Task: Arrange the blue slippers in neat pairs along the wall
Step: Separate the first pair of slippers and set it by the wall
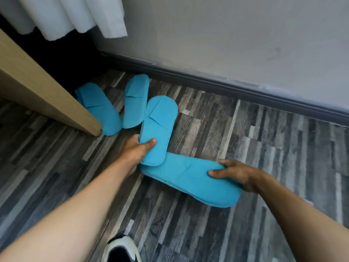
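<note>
Left hand (pixel 137 150) is closed on the heel of one blue slipper (pixel 157 127), thumb on top, toe aimed at the wall (pixel 245 44). Right hand (pixel 235 173) pinches a second slipper (pixel 190 179) lying crosswise, probably to turn it parallel. Beyond the left hand, two more slippers (pixel 117 103) lie splayed, unpaired.

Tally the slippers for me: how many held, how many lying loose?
Held: 2, one in the left hand (slipper), one in the right hand (slipper).
Loose on the floor: 2.
Total: 4 slippers.
</note>
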